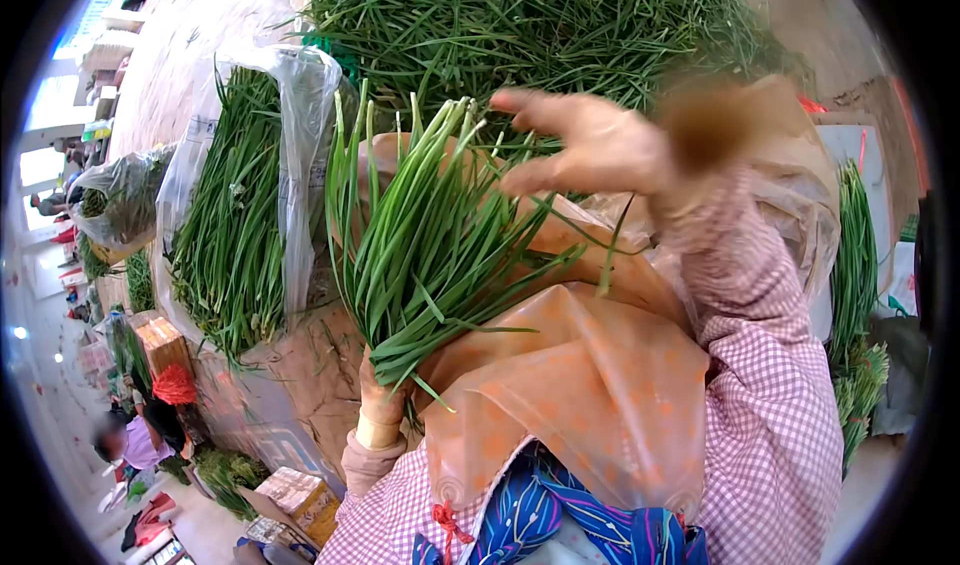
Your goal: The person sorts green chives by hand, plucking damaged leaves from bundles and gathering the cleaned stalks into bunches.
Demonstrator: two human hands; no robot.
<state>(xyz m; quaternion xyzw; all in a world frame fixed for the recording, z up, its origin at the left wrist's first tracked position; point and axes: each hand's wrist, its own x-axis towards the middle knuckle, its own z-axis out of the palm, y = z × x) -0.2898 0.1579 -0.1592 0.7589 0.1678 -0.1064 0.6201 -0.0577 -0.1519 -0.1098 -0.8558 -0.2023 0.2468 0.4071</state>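
Can't see most of the left hand, tucked under green leaves. Can't make out the right wrist well, with a brown blur over it. Shows the big leaf pile cut off at the top. Looks too small and fuzzy to see well around the person in purple, far off at the left.

Can count two hands, one bunch of long green leaves, one big leaf pile and one orange-brown apron. Can count two clear bags of leaves at the left.

Holds the bunch over the apron with the left hand, closed around its low part, but can't tell how tight. Holds nothing in the right hand, wide open, with fingers apart, near the bunch's top.
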